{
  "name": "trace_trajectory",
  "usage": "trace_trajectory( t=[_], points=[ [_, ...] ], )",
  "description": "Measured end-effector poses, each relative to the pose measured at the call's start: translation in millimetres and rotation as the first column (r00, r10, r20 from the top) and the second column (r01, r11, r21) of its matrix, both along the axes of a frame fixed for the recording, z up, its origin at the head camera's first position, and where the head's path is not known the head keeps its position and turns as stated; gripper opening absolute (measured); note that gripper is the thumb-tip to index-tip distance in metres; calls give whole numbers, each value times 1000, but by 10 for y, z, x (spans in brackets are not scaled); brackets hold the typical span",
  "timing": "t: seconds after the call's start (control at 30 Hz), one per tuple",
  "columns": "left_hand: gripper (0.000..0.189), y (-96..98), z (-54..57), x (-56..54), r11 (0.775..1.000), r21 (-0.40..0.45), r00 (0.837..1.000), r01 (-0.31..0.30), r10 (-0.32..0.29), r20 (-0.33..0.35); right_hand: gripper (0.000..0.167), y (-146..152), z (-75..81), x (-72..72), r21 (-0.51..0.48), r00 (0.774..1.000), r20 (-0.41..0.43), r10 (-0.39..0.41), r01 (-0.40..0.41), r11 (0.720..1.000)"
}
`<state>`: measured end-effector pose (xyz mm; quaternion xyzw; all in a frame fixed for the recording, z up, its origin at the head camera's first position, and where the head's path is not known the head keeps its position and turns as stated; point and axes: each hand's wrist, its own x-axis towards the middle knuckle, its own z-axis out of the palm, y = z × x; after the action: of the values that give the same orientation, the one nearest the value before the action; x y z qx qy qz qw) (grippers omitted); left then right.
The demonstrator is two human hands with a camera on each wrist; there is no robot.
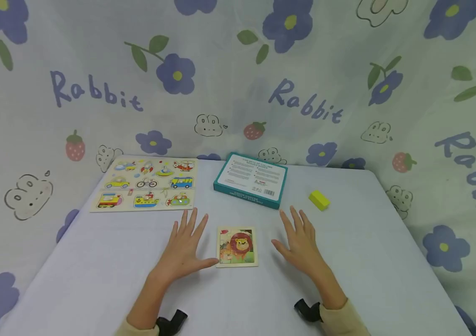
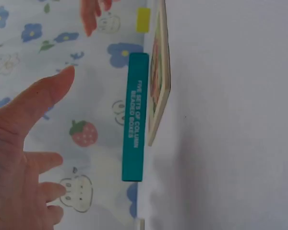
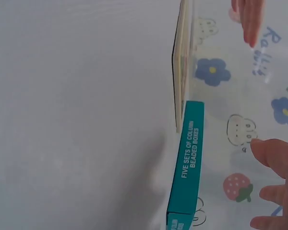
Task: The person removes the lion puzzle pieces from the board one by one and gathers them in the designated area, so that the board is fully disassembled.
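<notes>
In the head view a small square lion jigsaw puzzle (image 1: pixel 238 246) in a pale wooden frame lies flat between the two hands. My left hand (image 1: pixel 186 249) is spread just left of it, the thumb tip at the frame's left edge; whether it touches I cannot tell. To the puzzle's right my right hand (image 1: pixel 300 245) is held with spread fingers, apart from it and holding nothing. Both wrist views show the puzzle edge-on, as a thin wooden frame (image 2: pixel 165 86), with the teal box behind it. The left thumb (image 2: pixel 48 98) is stretched out.
A teal box (image 1: pixel 250 179) with a white printed face lies at the back middle. At the back left is a wooden vehicle puzzle board (image 1: pixel 147 184). A yellow block (image 1: pixel 319 200) rests right of the box. Behind the white table (image 1: pixel 389 261) hangs a printed curtain (image 1: pixel 229 70).
</notes>
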<state>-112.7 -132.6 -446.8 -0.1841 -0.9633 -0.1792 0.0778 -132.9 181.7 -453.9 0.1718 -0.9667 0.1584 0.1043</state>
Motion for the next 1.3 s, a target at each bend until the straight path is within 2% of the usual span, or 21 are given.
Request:
trace_trajectory(
  t=[0.07,0.2,0.43,0.6,0.93,1.13,1.3],
  points=[
    [108,23,-32,2,1000,-1,1000,19,-19,24,78,-31,-6,-12,-6,1000,5,9,-9,1000],
    [108,60,-91,23,998,21,992,54,-56,116,77,-97,-21,-40,-35,999,22,32,-32,999],
    [103,73,-154,30,986,161,973,43,-78,219,72,-200,-86,-116,-103,996,27,83,-80,991],
    [101,59,-232,4,980,190,960,50,-100,262,66,-287,-126,-169,-186,990,66,125,-111,976],
    [102,25,-367,-39,967,251,944,49,-127,305,60,-395,-308,-240,-287,973,151,176,-127,949],
    [102,13,-468,-66,972,228,955,53,-116,272,58,-444,-403,-230,-297,968,185,172,-112,948],
    [103,14,-534,-77,981,188,962,49,-97,254,52,-468,-496,-215,-260,975,156,158,-114,959]
  ],
)
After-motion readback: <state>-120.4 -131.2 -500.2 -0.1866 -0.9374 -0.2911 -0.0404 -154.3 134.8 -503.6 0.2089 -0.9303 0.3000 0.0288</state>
